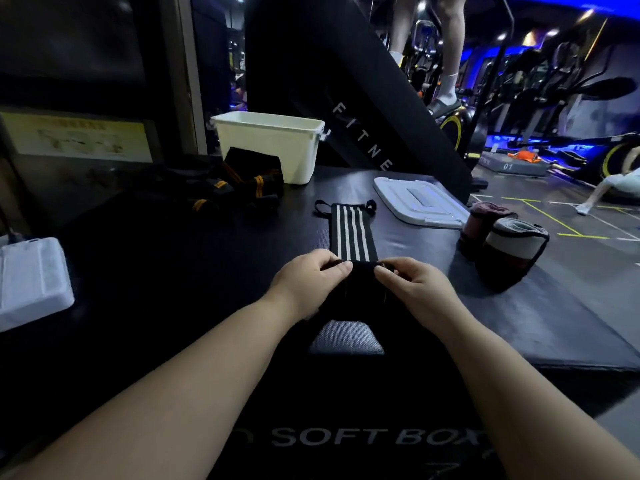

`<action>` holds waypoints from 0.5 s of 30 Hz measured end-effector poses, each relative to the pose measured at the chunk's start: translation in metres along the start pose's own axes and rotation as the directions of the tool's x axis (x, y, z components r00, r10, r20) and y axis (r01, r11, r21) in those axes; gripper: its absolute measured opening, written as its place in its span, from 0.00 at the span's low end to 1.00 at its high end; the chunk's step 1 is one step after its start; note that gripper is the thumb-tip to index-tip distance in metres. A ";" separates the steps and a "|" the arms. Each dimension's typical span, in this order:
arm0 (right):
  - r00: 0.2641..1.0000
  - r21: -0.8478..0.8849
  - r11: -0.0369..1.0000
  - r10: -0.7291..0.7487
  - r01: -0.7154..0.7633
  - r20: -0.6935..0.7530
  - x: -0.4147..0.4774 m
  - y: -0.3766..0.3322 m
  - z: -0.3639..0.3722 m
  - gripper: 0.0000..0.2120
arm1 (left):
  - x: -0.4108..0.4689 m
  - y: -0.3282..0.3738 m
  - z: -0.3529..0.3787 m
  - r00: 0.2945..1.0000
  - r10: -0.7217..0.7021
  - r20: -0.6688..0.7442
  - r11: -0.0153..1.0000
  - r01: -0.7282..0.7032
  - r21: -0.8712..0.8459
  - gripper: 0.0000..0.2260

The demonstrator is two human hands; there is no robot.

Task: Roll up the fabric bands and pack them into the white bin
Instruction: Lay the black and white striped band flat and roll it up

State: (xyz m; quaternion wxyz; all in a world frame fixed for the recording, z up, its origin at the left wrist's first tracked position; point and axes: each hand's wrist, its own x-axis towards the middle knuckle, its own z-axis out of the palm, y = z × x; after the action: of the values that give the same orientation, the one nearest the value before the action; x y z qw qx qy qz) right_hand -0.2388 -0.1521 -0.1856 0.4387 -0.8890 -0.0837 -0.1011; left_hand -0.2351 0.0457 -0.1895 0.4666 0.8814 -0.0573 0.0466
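The white bin (277, 147), a smooth rectangular plastic tub, stands open at upper centre. Only its far inner wall shows, so its contents cannot be told. Its flat white lid (415, 202) lies apart at centre right on the matte black soft box (173, 254).

At centre frame a black woven band with white stripes (349, 233) lies flat, with thin loops at its far corners. The left hand (308, 278) and right hand (412, 285) each pinch its near dark fold between thumb and fingers.

A loose heap of black bands with orange stripes (221, 188) touches the bin's left front. Two rolled bands sit at the right edge, a dusky pink one (481, 220) and a cream-and-maroon one (509, 251). A ribbed white box (31, 282) sits at far left.
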 end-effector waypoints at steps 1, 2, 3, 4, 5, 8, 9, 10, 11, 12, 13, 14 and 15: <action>1.000 -0.007 1.000 0.005 -0.005 0.008 0.000 0.000 0.000 0.06 | 0.000 0.000 -0.001 1.000 -0.015 0.007 1.000 0.015 -0.008 0.16; 1.000 -0.011 1.000 0.008 -0.008 0.016 0.000 0.000 0.001 0.07 | 0.000 0.000 -0.001 0.999 -0.025 0.021 1.000 0.025 -0.006 0.16; 1.000 -0.013 1.000 0.010 -0.010 0.025 -0.001 0.000 0.001 0.08 | 0.000 0.000 -0.001 0.999 -0.031 0.038 0.999 0.031 0.012 0.16; 0.999 -0.012 1.000 0.010 -0.010 0.032 -0.001 0.000 0.001 0.09 | 0.000 0.000 -0.001 0.998 -0.031 0.053 0.999 0.029 0.035 0.16; 0.999 -0.017 1.000 0.007 -0.007 0.035 -0.002 0.001 0.000 0.10 | 0.000 0.001 -0.002 0.997 -0.032 0.065 0.998 0.028 0.054 0.16; 0.999 -0.086 0.995 -0.041 0.044 0.032 -0.002 -0.001 -0.001 0.06 | 0.000 0.002 -0.001 0.996 -0.027 0.081 0.998 0.022 0.067 0.16; 0.998 -0.108 0.992 -0.059 0.062 0.033 -0.002 -0.002 -0.001 0.05 | 0.000 0.001 0.000 0.997 -0.014 0.079 0.997 0.008 0.074 0.15; 0.997 -0.109 0.991 -0.071 0.074 0.031 -0.002 -0.002 0.000 0.04 | 0.000 0.000 0.001 0.998 0.013 0.059 0.997 -0.017 0.073 0.13; 0.997 -0.079 0.994 -0.077 0.078 0.023 -0.002 -0.002 0.001 0.03 | 0.000 0.000 0.002 0.999 0.045 0.022 0.998 -0.046 0.050 0.10; 0.997 -0.016 0.997 -0.076 0.076 0.010 -0.003 -0.002 0.002 0.04 | 0.000 0.000 0.003 0.996 0.082 -0.028 0.997 -0.081 0.014 0.08; 0.997 0.047 0.996 -0.074 0.074 -0.006 -0.003 -0.002 0.002 0.06 | -0.001 0.000 0.003 0.991 0.115 -0.070 0.993 -0.117 -0.022 0.08; 0.996 0.082 0.993 -0.082 0.083 -0.024 -0.004 -0.001 0.003 0.08 | -0.003 0.001 0.002 0.985 0.145 -0.091 0.987 -0.151 -0.057 0.07; 0.993 0.071 0.991 -0.108 0.111 -0.040 -0.004 0.000 0.003 0.09 | -0.005 0.002 0.001 0.983 0.166 -0.082 0.981 -0.174 -0.090 0.04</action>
State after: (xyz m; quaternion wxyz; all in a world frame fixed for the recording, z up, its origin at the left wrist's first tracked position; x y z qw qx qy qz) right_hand -0.2425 -0.1499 -0.1880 0.4662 -0.8644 -0.1280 -0.1380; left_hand -0.2406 0.0436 -0.1893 0.5051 0.8471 -0.1173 0.1163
